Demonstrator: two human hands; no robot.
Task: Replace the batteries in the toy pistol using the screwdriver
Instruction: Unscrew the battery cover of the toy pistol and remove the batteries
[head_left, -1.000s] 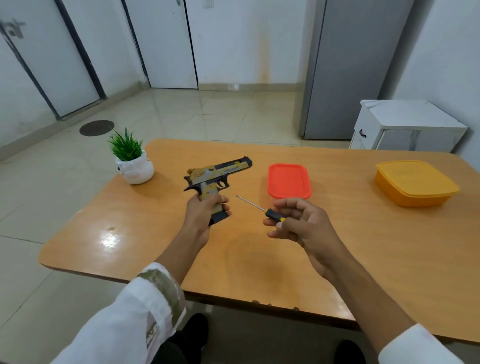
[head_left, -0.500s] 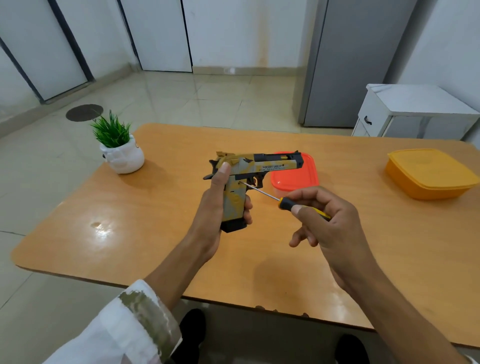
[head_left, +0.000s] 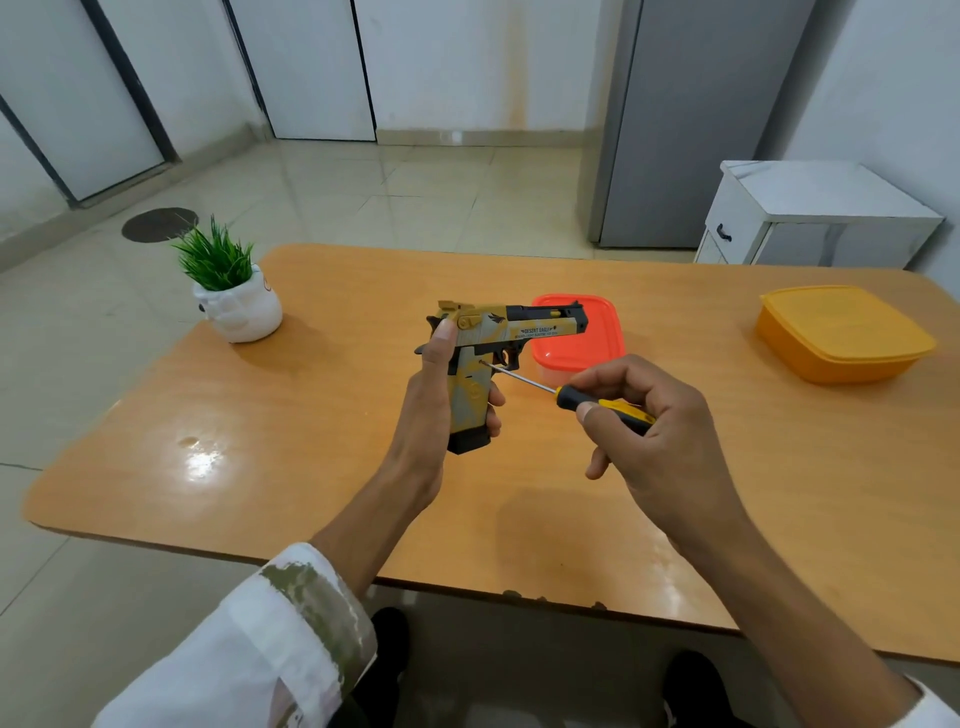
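My left hand (head_left: 434, 405) grips the handle of a yellow, grey and black toy pistol (head_left: 498, 332), held upright above the table with the barrel pointing right. My right hand (head_left: 660, 441) holds a screwdriver (head_left: 566, 392) by its black and yellow handle. The thin metal shaft runs up and left, and its tip touches the upper part of the pistol's grip, just behind the trigger.
On the orange wooden table (head_left: 291, 467) stand a small plant in a white pot (head_left: 234, 296) at the far left, a red lidded box (head_left: 587, 343) behind the pistol, and an orange lidded box (head_left: 841, 332) at the right. A white cabinet (head_left: 810, 218) stands beyond the table.
My left hand has raised and turned the pistol so its side faces me. My right hand has brought the screwdriver tip from free air onto the grip.
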